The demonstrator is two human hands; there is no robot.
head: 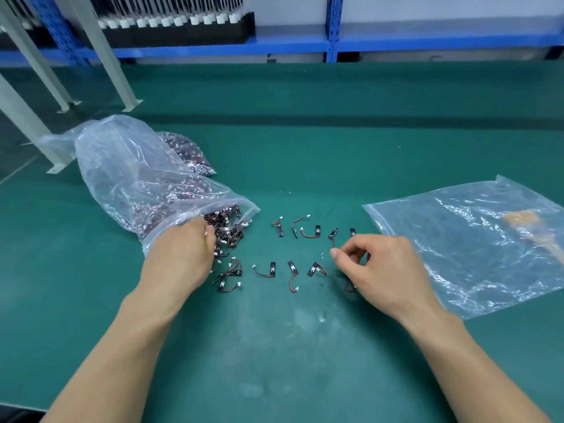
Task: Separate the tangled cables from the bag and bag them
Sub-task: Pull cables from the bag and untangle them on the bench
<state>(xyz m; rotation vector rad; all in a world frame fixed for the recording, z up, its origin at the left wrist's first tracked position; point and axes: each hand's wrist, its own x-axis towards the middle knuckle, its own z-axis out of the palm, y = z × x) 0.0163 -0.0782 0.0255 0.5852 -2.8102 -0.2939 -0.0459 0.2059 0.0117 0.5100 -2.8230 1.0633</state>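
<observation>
A large clear bag (128, 166) lies at the left, its mouth spilling a tangled heap of cables (227, 228): short red-and-black wires with black strips and white plugs. My left hand (180, 254) sits at the bag's mouth, fingers curled into the heap. Several separated cables (293, 248) lie in two rows on the green mat between my hands. My right hand (381, 267) hovers at the right end of the rows, thumb and forefinger pinching a cable whose wire hangs under the palm. An empty flat zip bag (476, 248) lies at the right.
A second filled bag of cables (189, 154) lies behind the big one. A tan label (518, 219) shows through the zip bag. Grey frame legs (100, 56) stand at the back left, with a blue rack (332, 41) along the far edge.
</observation>
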